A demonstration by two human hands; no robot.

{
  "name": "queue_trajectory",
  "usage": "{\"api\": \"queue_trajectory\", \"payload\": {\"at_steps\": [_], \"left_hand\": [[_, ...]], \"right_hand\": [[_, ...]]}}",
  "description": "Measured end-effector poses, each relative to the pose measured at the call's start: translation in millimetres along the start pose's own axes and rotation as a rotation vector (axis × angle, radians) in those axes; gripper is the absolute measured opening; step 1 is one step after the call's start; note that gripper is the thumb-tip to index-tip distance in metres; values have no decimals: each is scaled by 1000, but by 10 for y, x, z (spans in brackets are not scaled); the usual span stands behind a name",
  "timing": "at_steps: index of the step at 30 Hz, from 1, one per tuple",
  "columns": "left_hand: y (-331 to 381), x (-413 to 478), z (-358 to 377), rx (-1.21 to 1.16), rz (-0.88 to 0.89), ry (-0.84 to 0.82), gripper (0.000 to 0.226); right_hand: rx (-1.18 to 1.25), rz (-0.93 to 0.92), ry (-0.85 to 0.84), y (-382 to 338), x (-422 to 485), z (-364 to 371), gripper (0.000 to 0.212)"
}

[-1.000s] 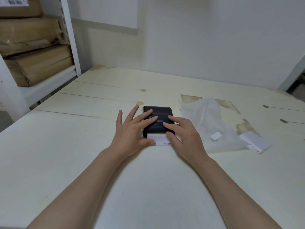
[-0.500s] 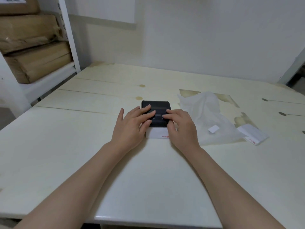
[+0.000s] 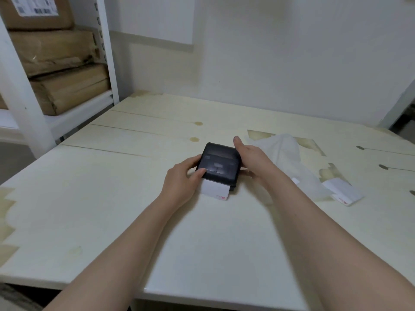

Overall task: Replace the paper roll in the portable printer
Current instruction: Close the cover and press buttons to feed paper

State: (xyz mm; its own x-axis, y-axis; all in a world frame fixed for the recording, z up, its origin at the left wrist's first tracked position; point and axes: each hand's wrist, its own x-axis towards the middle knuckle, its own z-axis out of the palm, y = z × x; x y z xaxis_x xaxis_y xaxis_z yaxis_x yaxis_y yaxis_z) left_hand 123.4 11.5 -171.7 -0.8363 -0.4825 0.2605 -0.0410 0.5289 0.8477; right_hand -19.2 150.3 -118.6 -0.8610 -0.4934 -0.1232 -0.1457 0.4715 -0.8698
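left hand [image 3: 182,178], right hand [image 3: 253,162] quit pressing; we clasp sides of portable printer [image 3: 219,166] | paper tail [image 3: 215,190] just nearside of our grip | reload likely done

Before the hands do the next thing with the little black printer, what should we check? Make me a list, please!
1. Lid of the printer shut: ok, it looks flat and closed.
2. The paper strip pokes out of the front: ok.
3. The left hand grips the left side and the right hand holds the right side: ok.
4. It rests flat on the table: cannot tell, the hands hide its edges.
5. The loose paper lies apart, on the right: ok.
6. The plastic wrapper is out of the way: cannot tell, the right hand covers the gap.
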Motion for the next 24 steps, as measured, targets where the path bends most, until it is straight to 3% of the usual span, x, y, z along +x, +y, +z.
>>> {"api": "queue_trajectory", "payload": {"at_steps": [5, 9, 13, 15, 17, 21, 24], "left_hand": [[-18, 8, -100, -182, -11, -85, 44], [-31, 33, -76, -231, -82, -18, 65], [163, 2, 20, -494, -287, 91, 89], [257, 19, 137, -629, -341, -3, 75], [327, 55, 275, -743, -334, -16, 40], [308, 216, 327, -1153, -442, 140, 14], [279, 296, 264, -1203, -416, 99, 12]], "right_hand": [[111, 17, -91, 111, -54, -35, 47], [190, 23, 14, 168, -156, -15, 48], [665, 40, 202, 290, -169, 210, 42], [916, 26, 243, 254, -183, 301, 37], [1032, -44, 200, 237, -156, 344, 33], [1059, -128, 16, 323, -127, 210, 74], [892, -172, -54, 327, -146, 134, 51]]}}
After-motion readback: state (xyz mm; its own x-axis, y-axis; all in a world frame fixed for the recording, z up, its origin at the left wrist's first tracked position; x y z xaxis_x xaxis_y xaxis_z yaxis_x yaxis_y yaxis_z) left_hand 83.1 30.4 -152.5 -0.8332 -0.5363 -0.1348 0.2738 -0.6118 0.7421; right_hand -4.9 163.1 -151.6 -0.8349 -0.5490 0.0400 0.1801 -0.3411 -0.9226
